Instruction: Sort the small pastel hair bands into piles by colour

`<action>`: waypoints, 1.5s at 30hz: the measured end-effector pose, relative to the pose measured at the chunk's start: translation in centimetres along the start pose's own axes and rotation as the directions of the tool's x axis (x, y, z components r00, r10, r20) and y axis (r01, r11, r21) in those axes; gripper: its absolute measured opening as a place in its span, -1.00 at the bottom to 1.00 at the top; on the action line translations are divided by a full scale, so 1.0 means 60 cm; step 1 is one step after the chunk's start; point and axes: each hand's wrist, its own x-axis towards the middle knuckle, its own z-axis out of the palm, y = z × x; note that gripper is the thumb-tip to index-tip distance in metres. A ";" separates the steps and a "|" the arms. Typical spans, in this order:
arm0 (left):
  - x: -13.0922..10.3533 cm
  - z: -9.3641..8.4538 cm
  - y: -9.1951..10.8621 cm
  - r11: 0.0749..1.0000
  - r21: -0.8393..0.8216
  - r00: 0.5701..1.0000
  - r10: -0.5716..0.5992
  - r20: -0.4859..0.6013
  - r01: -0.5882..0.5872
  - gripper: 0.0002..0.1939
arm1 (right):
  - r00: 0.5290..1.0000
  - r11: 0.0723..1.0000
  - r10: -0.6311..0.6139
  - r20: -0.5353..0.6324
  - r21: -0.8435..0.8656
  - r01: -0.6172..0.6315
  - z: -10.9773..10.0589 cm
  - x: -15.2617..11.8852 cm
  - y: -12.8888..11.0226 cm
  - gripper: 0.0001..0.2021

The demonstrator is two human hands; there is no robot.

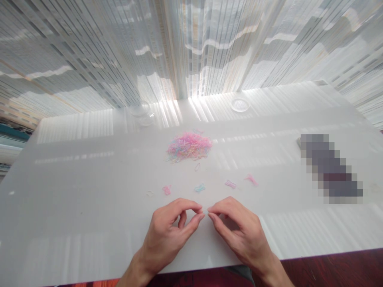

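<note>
My left hand (167, 229) and right hand (243, 229) near desk (98, 223) front edge, fingers (190, 205) almost pinched; can't tell if they hold anything. Small light-blue bundle of thin looped bands (199, 187) just beyond fingertips; loose pink-blue-yellow heap of thin bands (190, 146) farther, toward back edge.

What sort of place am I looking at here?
Probably a room in a home: sunlit, striped sheer curtains hang behind a smooth white rectangular table, and dark reddish wood-look flooring shows below.
</note>
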 end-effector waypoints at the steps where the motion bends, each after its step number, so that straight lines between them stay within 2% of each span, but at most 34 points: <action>1: 0.000 0.000 -0.001 1.000 0.005 1.000 0.003 0.003 -0.003 -0.93 | 1.000 1.000 -0.003 0.000 -0.003 0.003 0.000 0.000 0.000 -0.89; 5: 0.003 -0.005 -0.003 0.998 0.054 1.000 0.019 0.025 -0.020 -0.88 | 1.000 1.000 -0.007 -0.012 -0.004 0.007 0.002 0.000 0.002 -0.89; 10: 0.009 -0.016 -0.004 0.992 0.118 0.996 0.044 0.074 -0.053 -0.92 | 1.000 1.000 0.005 -0.012 -0.016 -0.006 0.003 -0.003 0.003 -0.90; 14: 0.025 -0.029 0.002 0.982 0.179 0.995 0.047 0.086 -0.062 -0.90 | 1.000 1.000 0.018 -0.022 -0.025 -0.019 0.001 -0.003 0.003 -0.90; 18: 0.058 -0.043 0.008 0.970 0.242 0.998 -0.026 0.049 0.013 -0.89 | 0.998 0.998 0.040 -0.053 -0.037 -0.042 -0.001 -0.002 0.003 -0.90; 22: 0.085 -0.042 0.003 0.953 0.290 0.993 -0.104 0.048 0.086 -0.88 | 0.998 0.999 0.033 -0.057 -0.034 -0.035 0.000 -0.001 0.002 -0.89; 30: 0.081 -0.025 0.001 0.914 0.365 0.978 -0.205 0.043 0.176 -0.87 | 0.998 0.999 0.021 -0.051 -0.035 -0.023 -0.001 -0.005 0.003 -0.91; 39: 0.070 -0.031 -0.002 0.904 0.398 0.979 -0.194 0.062 0.154 -0.86 | 0.999 0.999 0.018 -0.040 -0.040 -0.020 -0.001 -0.007 0.004 -0.90; 45: 0.088 -0.047 0.009 0.849 0.525 0.996 -0.090 0.024 0.064 -0.84 | 0.999 0.999 0.016 -0.038 -0.037 -0.017 -0.001 -0.007 0.006 -0.91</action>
